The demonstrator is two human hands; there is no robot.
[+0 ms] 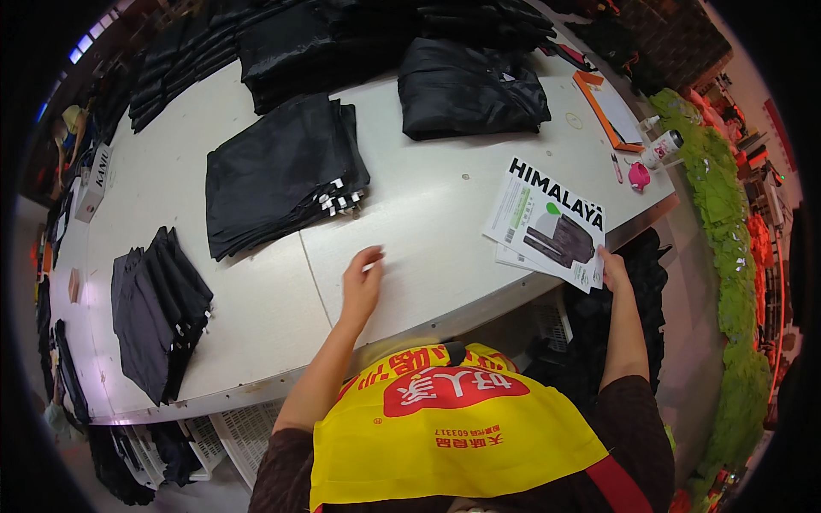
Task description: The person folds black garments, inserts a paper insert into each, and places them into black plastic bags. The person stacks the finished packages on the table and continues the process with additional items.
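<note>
My right hand (613, 270) grips the lower right corner of a few printed sheets (540, 205), which are white with a picture of a dark jacket and a green spot. The sheets overlap at the right part of the white table, near its front edge. Over the table's front middle, my left hand (363, 284) is closed with its fingers curled; a small white bit shows at the fingers, too small to name. Beyond it lies a stack of folded black garments (278, 175) with white tags at one corner.
A smaller garment pile (161, 308) lies at left, and a black folded bundle (470, 90) at the back. An orange-edged tray (603, 107), a pink pen (617, 168), a pink item (639, 176) and a bottle (662, 149) sit at right. White crates (248, 436) stand below the table (410, 231).
</note>
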